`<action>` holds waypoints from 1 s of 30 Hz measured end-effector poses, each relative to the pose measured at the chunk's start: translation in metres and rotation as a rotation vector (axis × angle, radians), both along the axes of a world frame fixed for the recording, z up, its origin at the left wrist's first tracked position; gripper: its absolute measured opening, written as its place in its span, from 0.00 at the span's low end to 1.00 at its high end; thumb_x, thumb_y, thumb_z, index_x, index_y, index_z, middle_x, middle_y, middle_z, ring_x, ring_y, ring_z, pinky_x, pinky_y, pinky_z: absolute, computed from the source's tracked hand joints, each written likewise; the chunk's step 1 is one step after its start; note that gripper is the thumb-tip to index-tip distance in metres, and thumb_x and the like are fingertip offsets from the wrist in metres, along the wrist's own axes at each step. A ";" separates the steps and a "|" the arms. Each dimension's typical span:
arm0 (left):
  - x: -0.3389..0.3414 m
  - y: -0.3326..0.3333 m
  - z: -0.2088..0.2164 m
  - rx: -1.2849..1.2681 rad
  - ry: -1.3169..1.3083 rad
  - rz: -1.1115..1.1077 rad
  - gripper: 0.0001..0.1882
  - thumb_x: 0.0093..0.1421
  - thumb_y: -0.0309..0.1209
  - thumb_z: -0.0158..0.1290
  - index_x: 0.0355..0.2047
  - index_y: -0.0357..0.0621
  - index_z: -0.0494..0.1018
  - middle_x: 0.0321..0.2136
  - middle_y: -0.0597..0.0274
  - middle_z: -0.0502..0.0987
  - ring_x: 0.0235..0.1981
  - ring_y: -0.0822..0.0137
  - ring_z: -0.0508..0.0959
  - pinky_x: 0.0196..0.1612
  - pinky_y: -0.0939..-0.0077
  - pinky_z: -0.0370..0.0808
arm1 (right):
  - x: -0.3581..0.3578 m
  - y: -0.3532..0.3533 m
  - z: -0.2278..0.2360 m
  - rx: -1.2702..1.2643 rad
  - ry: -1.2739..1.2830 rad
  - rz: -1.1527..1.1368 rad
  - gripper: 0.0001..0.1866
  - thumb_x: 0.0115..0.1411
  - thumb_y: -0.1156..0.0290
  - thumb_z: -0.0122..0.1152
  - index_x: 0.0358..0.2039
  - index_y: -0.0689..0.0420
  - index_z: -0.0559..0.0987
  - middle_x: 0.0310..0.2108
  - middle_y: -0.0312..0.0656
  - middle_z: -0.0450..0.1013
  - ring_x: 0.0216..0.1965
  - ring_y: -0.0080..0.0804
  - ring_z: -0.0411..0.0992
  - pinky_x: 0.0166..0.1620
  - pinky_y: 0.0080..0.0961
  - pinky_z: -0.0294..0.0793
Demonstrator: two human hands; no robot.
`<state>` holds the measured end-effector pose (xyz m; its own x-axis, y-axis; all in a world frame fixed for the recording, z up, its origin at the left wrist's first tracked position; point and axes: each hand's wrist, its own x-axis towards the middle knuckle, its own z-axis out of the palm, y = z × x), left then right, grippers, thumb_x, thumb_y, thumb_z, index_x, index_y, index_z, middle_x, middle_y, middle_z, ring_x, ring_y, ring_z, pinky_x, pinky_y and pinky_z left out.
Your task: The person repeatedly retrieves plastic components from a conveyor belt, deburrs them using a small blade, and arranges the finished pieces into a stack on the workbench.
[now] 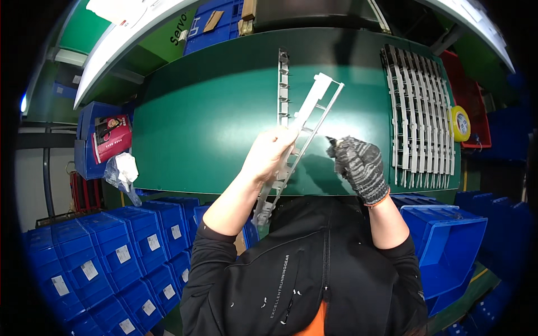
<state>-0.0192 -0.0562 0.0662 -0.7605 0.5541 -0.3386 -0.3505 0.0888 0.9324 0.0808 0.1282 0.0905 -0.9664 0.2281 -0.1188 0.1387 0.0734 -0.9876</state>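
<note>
My bare left hand point(268, 154) is closed around a long, pale plastic strip point(315, 98) with a thin side rail and cross ribs. The strip slants up and to the right over the green table point(196, 123), its lower end reaching past the near edge. To its right and apart from it, my right hand point(361, 168), in a grey-black knitted glove, is closed on a small dark pointed tool point(330, 140). Most of that tool is hidden by the fingers. Another ribbed strip point(283, 84) lies on the table just beyond my left hand.
Many similar strips point(420, 112) lie side by side at the table's right end. Beside them are a yellow tape roll point(460, 124) and a red bin point(482, 106). Stacked blue crates point(101, 252) stand at lower left, an open blue crate point(448, 246) at lower right.
</note>
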 end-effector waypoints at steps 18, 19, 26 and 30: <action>0.015 0.025 -0.019 -0.246 0.654 -0.014 0.16 0.53 0.32 0.53 0.15 0.36 0.64 0.19 0.65 0.65 0.23 0.74 0.63 0.29 0.80 0.61 | 0.007 0.007 -0.013 -0.392 0.283 0.238 0.11 0.56 0.65 0.51 0.28 0.62 0.74 0.16 0.34 0.68 0.15 0.17 0.63 0.19 0.17 0.62; 0.014 0.020 -0.030 -0.174 0.569 -0.019 0.16 0.53 0.32 0.53 0.14 0.39 0.64 0.19 0.69 0.64 0.22 0.76 0.62 0.27 0.82 0.59 | 0.009 0.006 -0.006 -0.692 0.026 0.099 0.11 0.56 0.66 0.52 0.27 0.62 0.74 0.15 0.34 0.68 0.13 0.17 0.62 0.18 0.15 0.60; 0.018 0.031 -0.023 -0.013 0.120 -0.073 0.14 0.54 0.33 0.51 0.16 0.40 0.68 0.21 0.71 0.65 0.23 0.77 0.63 0.29 0.84 0.59 | 0.007 0.001 -0.023 -0.476 -0.050 -0.252 0.09 0.55 0.69 0.55 0.33 0.61 0.73 0.18 0.34 0.68 0.14 0.15 0.61 0.17 0.12 0.60; 0.017 0.027 -0.025 0.032 0.068 -0.150 0.09 0.55 0.32 0.49 0.25 0.39 0.71 0.26 0.68 0.69 0.31 0.75 0.67 0.38 0.81 0.63 | -0.002 0.008 -0.012 -0.562 -0.054 -0.354 0.06 0.55 0.70 0.55 0.31 0.59 0.74 0.14 0.33 0.66 0.10 0.15 0.60 0.13 0.11 0.56</action>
